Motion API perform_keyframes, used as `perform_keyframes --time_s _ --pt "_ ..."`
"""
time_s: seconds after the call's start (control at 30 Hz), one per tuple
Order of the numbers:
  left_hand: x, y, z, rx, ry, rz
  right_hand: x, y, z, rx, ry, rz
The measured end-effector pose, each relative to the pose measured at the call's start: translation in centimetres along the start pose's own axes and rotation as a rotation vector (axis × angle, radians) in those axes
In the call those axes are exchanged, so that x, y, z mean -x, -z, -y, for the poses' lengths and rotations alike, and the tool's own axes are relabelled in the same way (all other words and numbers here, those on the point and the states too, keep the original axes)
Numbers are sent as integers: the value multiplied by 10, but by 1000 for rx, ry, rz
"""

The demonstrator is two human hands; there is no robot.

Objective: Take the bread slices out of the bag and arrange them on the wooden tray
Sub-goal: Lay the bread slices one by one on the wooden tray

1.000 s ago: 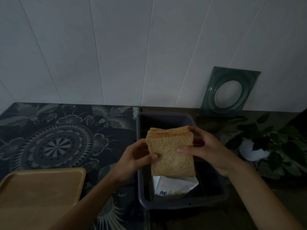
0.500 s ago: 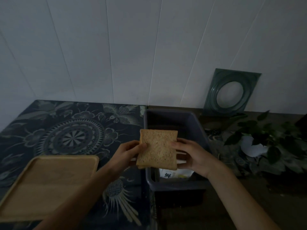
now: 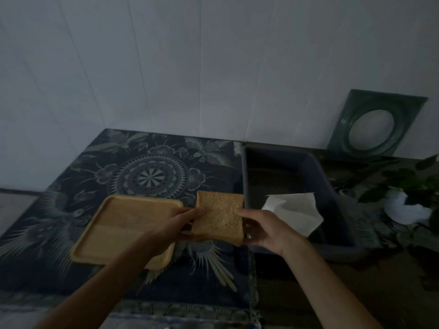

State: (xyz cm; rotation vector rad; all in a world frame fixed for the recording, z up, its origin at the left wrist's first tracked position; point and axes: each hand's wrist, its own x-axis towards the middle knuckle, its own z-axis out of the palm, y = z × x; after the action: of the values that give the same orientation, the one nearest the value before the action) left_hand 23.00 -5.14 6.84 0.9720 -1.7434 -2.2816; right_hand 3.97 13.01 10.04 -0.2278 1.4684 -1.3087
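A stack of brown bread slices (image 3: 219,216) is held flat between both hands, just right of the wooden tray (image 3: 123,225). My left hand (image 3: 180,224) grips its left edge and my right hand (image 3: 263,230) grips its right edge. The tray lies bare on the patterned cloth, with my left forearm crossing its near right corner. The white bread bag (image 3: 297,213) lies slumped inside the dark grey bin (image 3: 332,186) on the right.
A dark patterned cloth (image 3: 152,176) covers the table's left part. A green square frame (image 3: 373,125) leans on the white wall at the back right. A leafy plant with a white pot (image 3: 408,205) stands right of the bin.
Both hands have carried the bread stack left and down, out of the bin and over to the tray's right edge. The bag stays behind in the bin. The view has swung left.
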Motion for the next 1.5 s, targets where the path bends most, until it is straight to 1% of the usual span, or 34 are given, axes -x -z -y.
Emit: perform_keyframes --time_s 0.23,0.43,0.63,0.77,0.9,1.03,1.2,1.5 --pt "-7 77 17 -87 42 -131 -56 -65 -24 43 -71 -28" --pt "-25 145 35 -135 137 -139 -116 -118 -55 54 -112 -93" --pt "-44 188 67 -180 217 -132 -166 -152 -92 15 -217 -155" --pt "-51 201 85 -201 256 -137 -187 -167 -111 20 -280 -225" --pt "-53 207 97 -198 270 -136 -198 -176 -123 35 -297 -257" --pt "-55 207 105 -145 296 -138 -201 -178 -135 56 -287 -267" --pt "-56 208 117 -138 309 -199 -205 -181 -148 95 -247 -279" --pt "-56 219 126 -165 293 -171 -199 -194 -155 193 -165 -325"
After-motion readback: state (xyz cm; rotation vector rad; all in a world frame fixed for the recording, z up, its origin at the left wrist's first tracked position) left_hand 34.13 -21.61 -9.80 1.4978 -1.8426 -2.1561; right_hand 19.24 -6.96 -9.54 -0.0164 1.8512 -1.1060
